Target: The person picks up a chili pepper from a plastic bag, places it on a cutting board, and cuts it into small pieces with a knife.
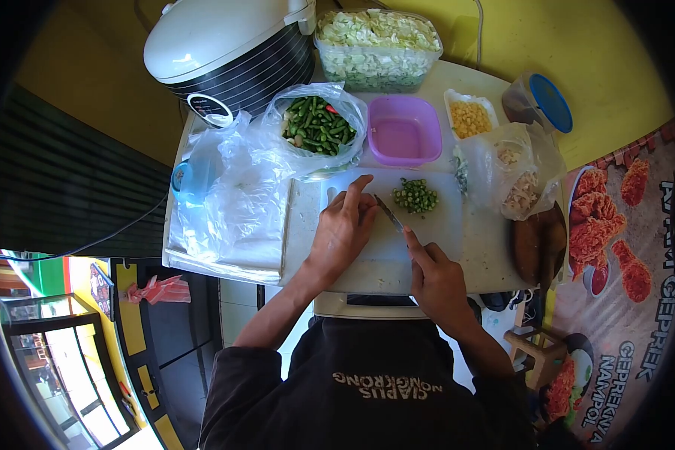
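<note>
My right hand [433, 279] grips a small knife [388, 213], its blade slanting up and left over a white cutting board [386, 247]. Just left of the blade is my left hand [343, 232], its fingers bent in towards the board and one finger raised. Whatever those fingers hold is hidden. A small heap of chopped green chillies [415, 196] lies on the board to the right of the blade. Behind the board, an open plastic bag [356, 112] holds whole green chillies [319, 127] with a red one among them.
A purple tub [405, 159] stands behind the board. Further back are a rice cooker [225, 45] and a container of cut cabbage [379, 45]. Yellow pieces in a tray [470, 116], a bag of pale pieces [529, 161] and a blue-lidded container [551, 101] sit right; plastic bags [236, 195] lie left.
</note>
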The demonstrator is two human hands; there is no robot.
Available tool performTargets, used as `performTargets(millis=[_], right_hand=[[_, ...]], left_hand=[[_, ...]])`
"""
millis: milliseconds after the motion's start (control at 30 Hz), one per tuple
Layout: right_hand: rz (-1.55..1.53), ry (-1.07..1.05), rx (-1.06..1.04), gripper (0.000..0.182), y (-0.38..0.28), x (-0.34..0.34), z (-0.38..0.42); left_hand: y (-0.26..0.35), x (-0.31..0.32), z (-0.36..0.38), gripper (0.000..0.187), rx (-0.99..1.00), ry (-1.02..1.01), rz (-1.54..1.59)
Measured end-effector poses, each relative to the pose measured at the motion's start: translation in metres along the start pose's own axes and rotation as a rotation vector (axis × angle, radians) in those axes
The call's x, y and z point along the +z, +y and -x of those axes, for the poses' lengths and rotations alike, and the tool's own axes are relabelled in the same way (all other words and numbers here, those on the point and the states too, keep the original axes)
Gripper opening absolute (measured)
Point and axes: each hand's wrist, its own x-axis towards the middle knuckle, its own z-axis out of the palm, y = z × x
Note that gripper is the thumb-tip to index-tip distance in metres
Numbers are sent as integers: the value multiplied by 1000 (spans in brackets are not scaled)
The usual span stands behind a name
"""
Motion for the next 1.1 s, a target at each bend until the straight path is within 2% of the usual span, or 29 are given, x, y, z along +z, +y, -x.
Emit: performTargets(millis=[267,700,1100], right_hand=[[-38,-14,-3,66,4,-1,-3],[13,-50,-36,67,1,-3,-12],[37,-182,93,61,3,-16,-5]], left_hand=[[-1,0,0,53,52,-5,-34],[3,1,-2,50,32,-23,-1],[1,7,1,41,46,43,-49]])
